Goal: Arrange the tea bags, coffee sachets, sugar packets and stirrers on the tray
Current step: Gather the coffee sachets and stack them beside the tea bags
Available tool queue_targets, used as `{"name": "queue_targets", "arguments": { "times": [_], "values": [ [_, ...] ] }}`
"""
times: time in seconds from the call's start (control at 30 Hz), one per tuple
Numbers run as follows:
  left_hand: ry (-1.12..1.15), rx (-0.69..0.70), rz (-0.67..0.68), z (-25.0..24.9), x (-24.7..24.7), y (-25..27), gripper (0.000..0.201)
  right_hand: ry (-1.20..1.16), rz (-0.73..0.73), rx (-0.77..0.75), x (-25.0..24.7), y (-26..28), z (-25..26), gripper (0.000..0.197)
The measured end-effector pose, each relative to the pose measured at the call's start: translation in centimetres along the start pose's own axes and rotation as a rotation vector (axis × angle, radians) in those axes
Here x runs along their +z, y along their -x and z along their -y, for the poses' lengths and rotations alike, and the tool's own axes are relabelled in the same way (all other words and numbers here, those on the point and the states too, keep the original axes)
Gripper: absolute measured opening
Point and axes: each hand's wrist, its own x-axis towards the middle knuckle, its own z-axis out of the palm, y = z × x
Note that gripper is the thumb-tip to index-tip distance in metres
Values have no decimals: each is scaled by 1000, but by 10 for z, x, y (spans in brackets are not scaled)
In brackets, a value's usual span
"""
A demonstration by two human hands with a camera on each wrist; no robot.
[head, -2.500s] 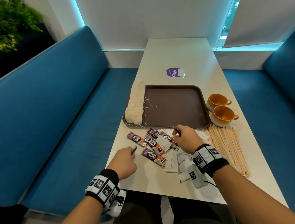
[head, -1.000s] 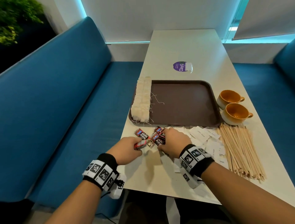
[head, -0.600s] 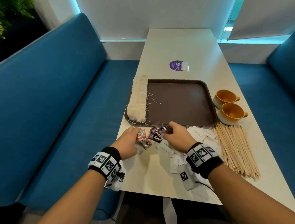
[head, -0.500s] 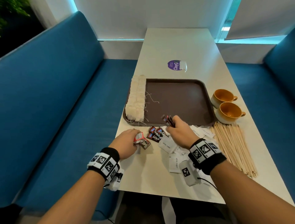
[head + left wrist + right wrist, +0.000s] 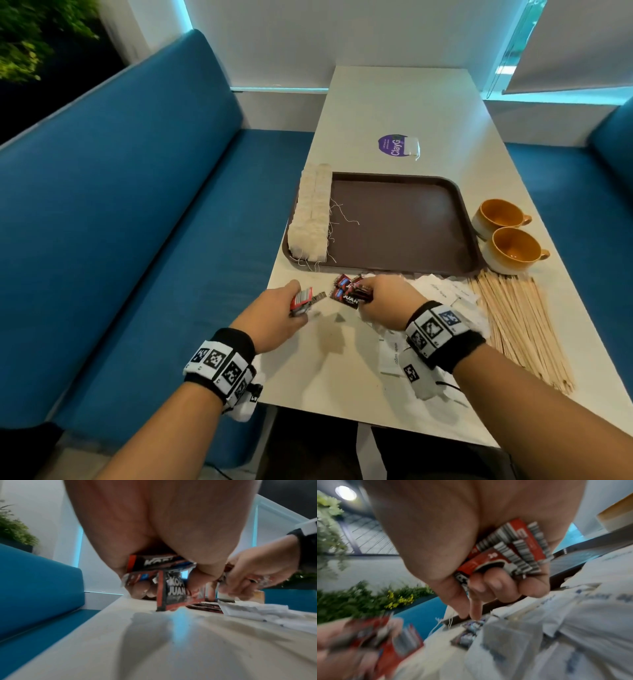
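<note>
1 tray point(image 5: 404, 267), 2 cups point(image 5: 500, 219), 1 row tea bags point(image 5: 311, 216), 1 stirrer pile point(image 5: 517, 325), sachets uncountable

head: high, down on table point(image 5: 342, 359); wrists: low, close; shared: sachets point(image 5: 346, 294)

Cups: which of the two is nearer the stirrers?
The near cup, next to the stirrers; the far cup sits behind it, beside the tray.
</note>
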Motion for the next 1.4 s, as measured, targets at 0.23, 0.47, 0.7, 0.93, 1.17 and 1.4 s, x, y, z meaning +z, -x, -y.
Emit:
{"name": "queue_targets", "arguments": {
  "times": [0.23, 0.47, 0.7, 0.93, 1.17, 1.4],
  "values": [
    [269, -97, -154, -3, -20, 0, 15, -3, 22, -125, 12, 15, 6, 34],
    [213, 15, -29, -28, -4, -11, 31, -23, -73, -114, -6, 19, -21, 24],
    [-23, -23, 31, -27, 29, -29, 24, 110, 82, -151, 9, 34, -24, 24],
    [-67, -29, -1, -7, 21, -18, 17, 179, 58, -88, 0, 31, -38, 26],
    [-2, 59, -159, -11, 14, -17, 19, 70, -124, -5, -7, -12, -10, 13],
    [174, -81, -192, 1, -6, -12, 9, 225, -42, -112, 16, -25, 6, 27]
  ]
}}
